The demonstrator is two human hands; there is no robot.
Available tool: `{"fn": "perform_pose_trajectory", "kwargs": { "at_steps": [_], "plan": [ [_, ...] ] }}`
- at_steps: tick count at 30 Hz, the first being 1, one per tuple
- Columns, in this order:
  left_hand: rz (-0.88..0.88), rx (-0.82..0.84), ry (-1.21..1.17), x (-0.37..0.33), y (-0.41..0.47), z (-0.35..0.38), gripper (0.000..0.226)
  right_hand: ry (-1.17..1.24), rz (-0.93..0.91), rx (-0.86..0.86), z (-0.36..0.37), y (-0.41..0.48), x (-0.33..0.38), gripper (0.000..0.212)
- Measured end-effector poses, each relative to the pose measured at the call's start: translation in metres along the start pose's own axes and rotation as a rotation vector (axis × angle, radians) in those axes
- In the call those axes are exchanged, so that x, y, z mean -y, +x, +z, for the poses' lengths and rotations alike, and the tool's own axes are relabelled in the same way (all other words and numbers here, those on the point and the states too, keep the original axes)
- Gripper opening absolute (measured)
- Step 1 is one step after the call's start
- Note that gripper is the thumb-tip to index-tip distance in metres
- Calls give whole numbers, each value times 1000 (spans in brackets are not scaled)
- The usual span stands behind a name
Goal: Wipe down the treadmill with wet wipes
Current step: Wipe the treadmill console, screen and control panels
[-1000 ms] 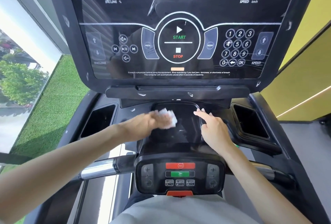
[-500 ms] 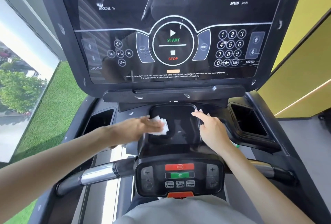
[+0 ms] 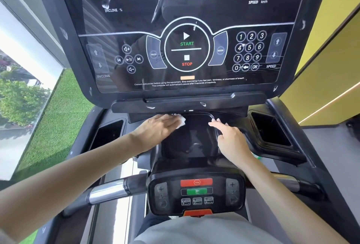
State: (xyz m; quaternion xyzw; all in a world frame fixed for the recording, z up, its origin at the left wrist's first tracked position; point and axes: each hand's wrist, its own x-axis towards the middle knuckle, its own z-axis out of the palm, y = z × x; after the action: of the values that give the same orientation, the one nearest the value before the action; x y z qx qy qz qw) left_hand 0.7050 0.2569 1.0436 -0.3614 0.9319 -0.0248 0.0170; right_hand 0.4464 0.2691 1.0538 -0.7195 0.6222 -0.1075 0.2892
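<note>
Hiding half under left hand [image 3: 156,128], wipe [image 3: 181,122]

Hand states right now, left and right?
Left hand: open, flat fingers pressing the wipe onto the tray.
Right hand: open, holding nothing, resting on the tray rim.

Big bright window [image 3: 19,97] on my left, green turf [image 3: 58,117] along it; yellow wall [image 3: 321,78] on my right, grey floor [image 3: 341,146].
</note>
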Motion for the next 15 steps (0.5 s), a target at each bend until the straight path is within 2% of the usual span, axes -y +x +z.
{"fn": "perform_pose_trajectory", "kwargs": {
  "at_steps": [5, 9, 11, 13, 15],
  "plan": [
    [17, -41, 209, 2, -16, -4, 52, -1, -14, -17, 0, -1, 0, 55],
    [92, -30, 160, 11, -26, -16, 51, 0, -15, -18, 1, -1, -2, 54],
    [116, -9, -22, 12, -29, -19, 48, 2, -9, -19, 2, -1, -2, 54],
    [94, 118, -271, 10, -37, -17, 63, 10, -9, -17, 2, 0, -3, 56],
    [89, 238, -506, 8, -45, -14, 65, 23, -8, -16, 2, 1, -3, 58]
  ]
}}
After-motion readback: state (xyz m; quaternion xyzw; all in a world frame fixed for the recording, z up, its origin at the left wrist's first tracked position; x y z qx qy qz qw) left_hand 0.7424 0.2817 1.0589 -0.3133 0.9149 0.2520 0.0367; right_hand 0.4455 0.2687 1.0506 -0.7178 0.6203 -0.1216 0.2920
